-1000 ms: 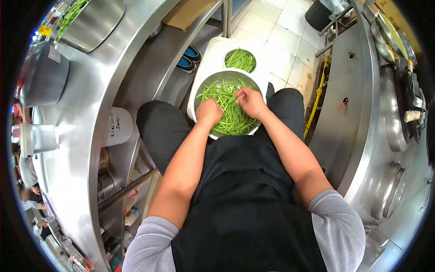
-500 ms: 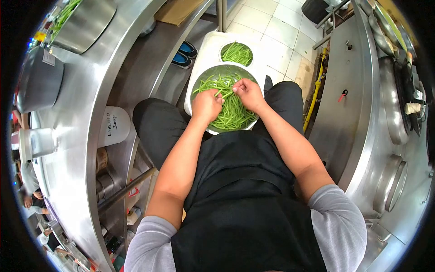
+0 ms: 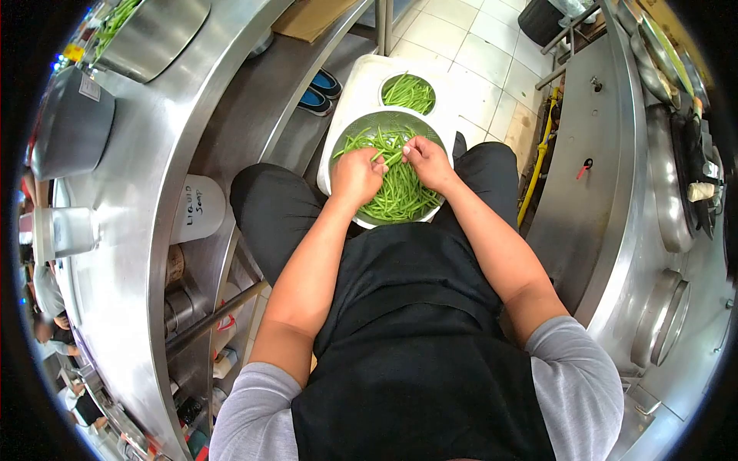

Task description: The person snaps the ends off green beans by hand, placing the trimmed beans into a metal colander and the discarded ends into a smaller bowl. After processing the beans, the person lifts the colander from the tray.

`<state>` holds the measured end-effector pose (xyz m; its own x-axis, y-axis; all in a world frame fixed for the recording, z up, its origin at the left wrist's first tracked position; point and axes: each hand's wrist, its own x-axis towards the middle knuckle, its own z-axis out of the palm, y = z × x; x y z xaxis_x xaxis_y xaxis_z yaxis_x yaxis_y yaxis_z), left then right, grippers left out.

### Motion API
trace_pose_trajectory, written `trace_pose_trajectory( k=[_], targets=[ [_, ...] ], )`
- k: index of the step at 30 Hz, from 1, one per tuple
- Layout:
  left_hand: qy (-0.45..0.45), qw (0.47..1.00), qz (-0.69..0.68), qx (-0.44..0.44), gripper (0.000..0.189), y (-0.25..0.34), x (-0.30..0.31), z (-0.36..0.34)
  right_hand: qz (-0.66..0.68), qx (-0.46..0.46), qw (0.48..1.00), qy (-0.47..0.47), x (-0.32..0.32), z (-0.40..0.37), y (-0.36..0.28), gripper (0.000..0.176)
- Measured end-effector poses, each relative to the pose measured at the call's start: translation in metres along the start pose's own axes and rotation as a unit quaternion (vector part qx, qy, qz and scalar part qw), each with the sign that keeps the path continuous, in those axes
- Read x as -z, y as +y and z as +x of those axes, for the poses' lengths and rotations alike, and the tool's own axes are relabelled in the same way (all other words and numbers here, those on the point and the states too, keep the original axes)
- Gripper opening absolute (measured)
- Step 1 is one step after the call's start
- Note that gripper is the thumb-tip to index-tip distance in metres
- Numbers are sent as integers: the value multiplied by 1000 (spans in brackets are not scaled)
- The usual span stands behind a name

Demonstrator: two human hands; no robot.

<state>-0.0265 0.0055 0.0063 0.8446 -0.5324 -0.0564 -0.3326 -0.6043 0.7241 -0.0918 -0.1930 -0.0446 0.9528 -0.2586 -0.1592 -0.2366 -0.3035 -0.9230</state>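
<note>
"Just above centre, toward twelve o'clock, what has changed with the green beans (image 3: 400,201)?"

"They lie heaped in the perforated colander (image 3: 384,120), as they did a second ago. Back then the left hand (image 3: 357,177) had its fingertips hidden among them; now the tips show, and they look clamped on some of the beans."

"And the right hand (image 3: 429,163)?"

"At the colander's three o'clock, facing the left hand at nine. Thumb and forefinger are together; whether a bean is between them, I can't tell."

"Any other containers?"

"Straight past the colander, at twelve, a smaller round container (image 3: 388,83) holds more beans, with a white surface (image 3: 354,88) around it. Farther out, between ten and eleven, a steel pot (image 3: 161,46) has similar green lengths inside."

"What can't you make out?"

"That pot is cut off by the rounded edge. At ten, the dark grey bin (image 3: 77,127) shows only its side. At nine, the white bucket (image 3: 204,211) reads LIQUID SOAP, contents out of sight. Between eight and nine, people (image 3: 48,292) are small and blurred. Pans (image 3: 647,65) at two run toward the dark border."
</note>
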Motion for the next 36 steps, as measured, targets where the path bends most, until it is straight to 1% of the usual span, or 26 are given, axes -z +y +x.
trace_pose_trajectory(
  k=[4, 6, 7, 8, 9, 10, 12, 13, 15, 16, 17, 19, 20, 21, 23, 27, 29, 30, 31, 32, 33, 35, 36],
  targets=[
    [-12, 1000, 0, -14, 13, 1, -2, -1, -31, 23, 999, 8, 0, 1, 4, 20],
    [-7, 1000, 3, 7, 14, 4, 0, -1, 38, -8, 999, -32, -1, 1, 4, 18],
    [-6, 1000, 4, 8, 14, 6, 1, 0, 38, -8, 999, -33, 0, 1, 3, 18],
    [1, 1000, 3, 11, 14, 8, 3, 3, 222, -73, 969, -76, 1, 1, 2, 16],
    [7, 1000, 3, 15, 14, 8, 4, 2, 398, -139, 900, -115, 1, -3, 0, 15],
    [7, 1000, 4, 17, 14, 4, 1, 0, 399, -139, 899, -117, 1, -7, -4, 15],
    [14, 999, 39, -13, 16, -3, 0, 5, 509, -92, 846, -130, 3, -6, -11, 12],
    [17, 999, 39, -14, 16, -4, -1, 5, 508, -90, 846, -132, 4, -4, -12, 12],
    [19, 999, -8, 27, 14, -4, -3, 6, 450, -96, 884, -79, 6, -2, -10, 10],
    [26, 999, -24, 36, 15, -4, -3, 7, 395, -80, 914, -56, 5, 0, -7, 8],
    [25, 999, -25, 34, 15, -4, -3, 7, 394, -79, 914, -54, 3, -1, -4, 8],
    [40, 999, 17, 27, 18, 4, 4, 4, 295, -80, 952, -13, -1, 2, 1, 9],
    [44, 998, 34, 24, 19, 7, 7, 2, 226, -65, 972, 3, -5, 4, 4, 11],
    [42, 998, 34, 25, 19, 6, 6, 1, 226, -67, 972, 3, -5, 4, 5, 11],
    [45, 999, 4, 4, 18, 2, 6, 0, 159, -17, 987, -4, -8, 2, 6, 11],
    [40, 999, 6, -15, 18, -2, 2, 4, 116, -14, 993, -9, -5, 4, 5, 10],
    [47, 998, 11, -32, 18, -3, 1, 2, 230, -92, 966, -72, 1, 2, 0, 7],
    [48, 998, 11, -32, 18, -2, 0, 3, 229, -91, 966, -72, 4, 0, 0, 7],
    [45, 998, 10, -36, 18, -2, -1, 3, 358, -93, 921, -120, 7, -3, -1, 5],
    [43, 998, 8, -40, 19, -3, -1, 3, 478, -94, 857, -166, 10, -5, -2, 4],
    [45, 998, 7, -39, 19, -4, -2, 4, 476, -94, 858, -168, 14, -6, -4, 4],
    [16, 999, -32, 37, 17, -5, -3, 4, 552, -74, 799, -228, 20, -10, -7, 9],
    [19, 999, -34, 37, 17, -10, -5, 6, 550, -74, 800, -230, 17, -10, -6, 9]
  ],
)
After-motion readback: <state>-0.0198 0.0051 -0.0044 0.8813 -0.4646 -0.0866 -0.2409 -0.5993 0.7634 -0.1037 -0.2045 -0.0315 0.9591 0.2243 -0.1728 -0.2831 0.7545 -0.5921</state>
